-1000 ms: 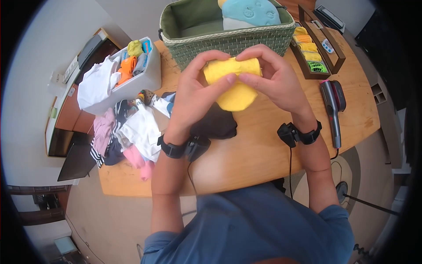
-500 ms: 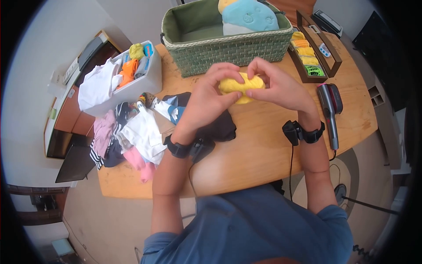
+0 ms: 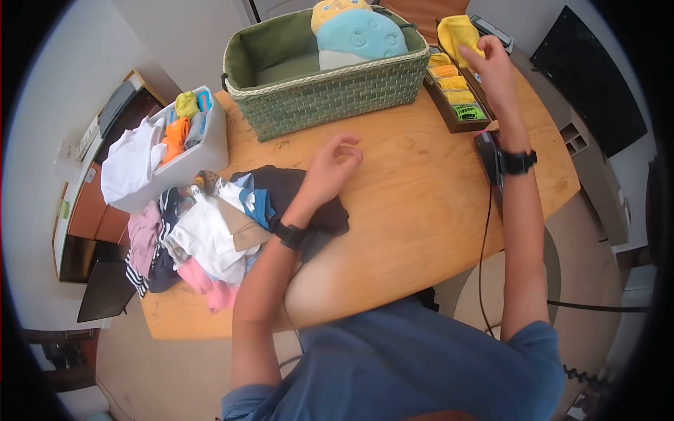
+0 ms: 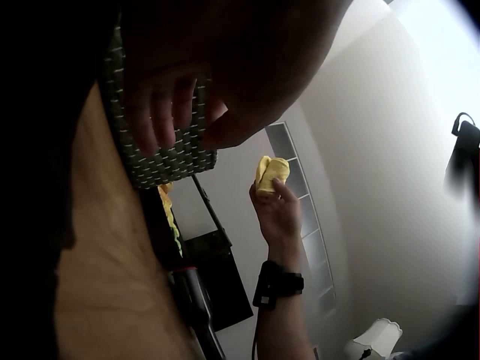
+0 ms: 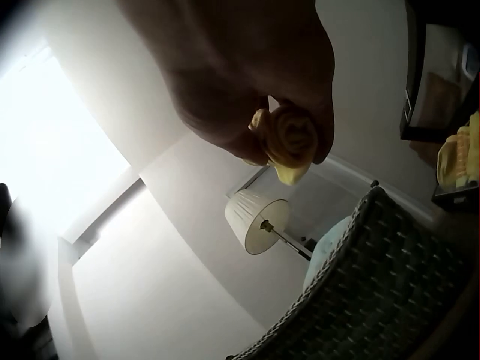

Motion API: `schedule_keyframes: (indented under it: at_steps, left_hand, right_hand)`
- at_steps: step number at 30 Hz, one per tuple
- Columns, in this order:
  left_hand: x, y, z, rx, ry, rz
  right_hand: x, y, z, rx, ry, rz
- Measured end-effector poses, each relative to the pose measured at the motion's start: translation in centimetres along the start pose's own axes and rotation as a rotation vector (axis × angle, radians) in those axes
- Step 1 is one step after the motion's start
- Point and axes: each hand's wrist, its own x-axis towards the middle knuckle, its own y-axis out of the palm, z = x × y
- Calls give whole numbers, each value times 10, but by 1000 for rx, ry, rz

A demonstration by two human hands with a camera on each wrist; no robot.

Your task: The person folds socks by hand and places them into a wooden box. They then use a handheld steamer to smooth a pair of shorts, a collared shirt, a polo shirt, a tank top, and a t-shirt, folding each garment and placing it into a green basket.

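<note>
Since the earlier frame, the rolled yellow cloth [image 3: 458, 35] has moved rightward, away from the left hand [image 3: 333, 170]. The right hand [image 3: 497, 76] pinches it between thumb and fingers, raised; the brown box [image 3: 469, 126] lies to that hand's left. The left hand, fingers loosely curved, holds nothing; the green basket [image 3: 330, 105] stands beyond it, the dark garment [image 3: 282, 185] to its left.

A person [image 3: 379, 337] holds the right arm [image 3: 524, 245] outstretched, right hand [image 3: 493, 76] in a pinching grip, while the left hand [image 3: 330, 168] (loosely curled) hovers nearer the torso [image 3: 421, 365].
</note>
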Motion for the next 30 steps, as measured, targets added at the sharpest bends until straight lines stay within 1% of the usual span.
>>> schedule_keyframes:
  at_steps: [2,5,8,11,12,14,18,21,22,23,25,28,30]
  left_hand:
    - [0,5,17,44,8,18]
    - [-3,10,11,93,4,10]
    - [-2,9,18,130,12,13]
    - [2,7,18,133,0,32]
    - [-2,9,20,159,14,42]
    - [-2,9,17,120,-24,51]
    - [-2,10,14,109,-59,70]
    - [-1,9,15,86,-75,95]
    - [-1,9,16,69,-81,105]
    - [-1,9,16,68,-87,109]
    - [-1,8,17,67,-100,118]
    - [-1,8,17,49,-111,125]
    - [-2,9,15,38,-116,126]
  right_hand:
    - [25,5,-24,-141,-40,-88]
    - [63,12,-86,-480,-108,-115]
    - [87,23,-125,-537,-130,-114]
    - [113,29,-154,-615,-61,-103]
    - [129,28,-167,-677,-12,-25]
    - [155,26,-191,-796,89,140]
    - [176,23,-201,-1012,154,510]
    - [184,23,-234,-926,78,548]
    - [187,24,-244,-951,113,569]
    - [192,23,-252,-913,110,586]
    - [193,26,-256,-838,104,620]
    - [187,28,-250,-933,35,650]
    - [189,27,-252,-631,273,606]
